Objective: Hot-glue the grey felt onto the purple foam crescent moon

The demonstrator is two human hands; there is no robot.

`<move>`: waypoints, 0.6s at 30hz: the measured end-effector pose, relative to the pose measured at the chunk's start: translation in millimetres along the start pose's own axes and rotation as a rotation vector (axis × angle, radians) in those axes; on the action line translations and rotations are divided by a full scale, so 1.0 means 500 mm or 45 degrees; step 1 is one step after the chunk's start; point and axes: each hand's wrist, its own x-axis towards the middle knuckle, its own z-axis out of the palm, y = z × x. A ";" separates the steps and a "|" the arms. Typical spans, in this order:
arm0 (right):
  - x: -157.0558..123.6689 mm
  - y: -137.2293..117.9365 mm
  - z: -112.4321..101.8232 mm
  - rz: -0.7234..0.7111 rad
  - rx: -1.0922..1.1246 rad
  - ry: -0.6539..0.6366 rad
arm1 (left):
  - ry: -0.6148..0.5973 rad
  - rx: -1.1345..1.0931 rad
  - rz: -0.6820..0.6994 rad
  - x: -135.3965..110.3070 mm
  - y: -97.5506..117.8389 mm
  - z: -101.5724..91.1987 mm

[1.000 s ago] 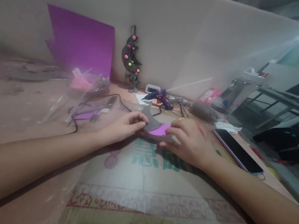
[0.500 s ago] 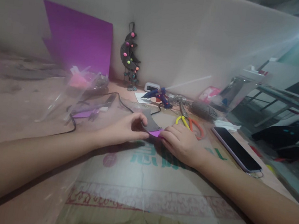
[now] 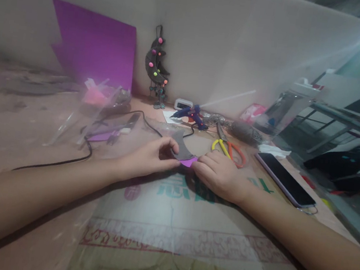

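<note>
A grey crescent-shaped piece point(image 3: 182, 145) is held between my two hands, with a bright purple layer point(image 3: 188, 162) showing along its lower edge. My left hand point(image 3: 160, 153) is curled round its left side, thumb below and fingers above. The closed fingers of my right hand point(image 3: 216, 171) pinch its right end at the purple edge; those fingertips are partly hidden. Just beyond the piece lies a blue glue gun point(image 3: 191, 115) with a red light and a clear glue stick. Scissors point(image 3: 226, 148) with yellow and orange handles rest behind my right hand.
Printed cardboard point(image 3: 166, 239) covers the table beneath my arms. A phone point(image 3: 285, 180) lies at the right. Against the wall are a purple sheet point(image 3: 101, 49) and a grey moon ornament point(image 3: 154, 63) with coloured dots. A black cable point(image 3: 89, 152), plastic bag point(image 3: 105, 94) and water bottle point(image 3: 286, 107) stand around.
The right fingers have shifted very slightly at the purple edge. Both hands stay on the crescent piece, and the left forearm has dropped a little, showing more of the black cable.
</note>
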 end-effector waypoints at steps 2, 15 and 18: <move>0.000 0.000 0.000 0.001 0.005 -0.001 | -0.010 0.015 0.008 -0.001 0.000 0.000; -0.004 0.003 -0.001 0.002 0.017 -0.017 | 0.000 0.140 0.057 -0.001 -0.006 -0.001; -0.003 0.004 0.000 0.004 0.013 -0.014 | -0.008 0.145 0.056 -0.001 -0.005 -0.002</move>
